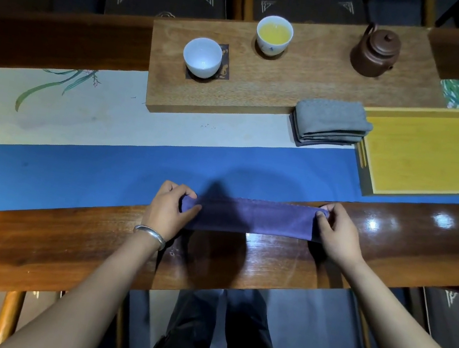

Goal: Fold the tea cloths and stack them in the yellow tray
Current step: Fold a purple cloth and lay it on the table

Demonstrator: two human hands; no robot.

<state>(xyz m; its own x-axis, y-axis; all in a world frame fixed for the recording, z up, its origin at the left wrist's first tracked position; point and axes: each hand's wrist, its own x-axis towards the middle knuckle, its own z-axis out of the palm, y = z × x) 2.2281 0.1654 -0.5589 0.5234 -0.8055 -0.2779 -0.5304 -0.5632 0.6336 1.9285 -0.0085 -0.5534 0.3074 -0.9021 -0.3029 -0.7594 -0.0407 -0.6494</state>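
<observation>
A purple tea cloth (254,217), folded into a long narrow strip, lies across the near part of the table. My left hand (167,212) pinches its left end between thumb and fingers. Its right end is pinched by my right hand (334,234). A grey tea cloth (330,120), folded into a thick pad, rests at the front right corner of the wooden tea board, touching the left rim of the yellow tray (370,177). The tray sits at the right on the blue runner and holds no cloth.
On the wooden tea board (264,89) stand an empty white cup (202,57), a cup of yellow tea (273,35) and a brown clay teapot (376,51). A blue and cream runner (74,168) covers the table's middle. Chairs stand behind the table and beside me.
</observation>
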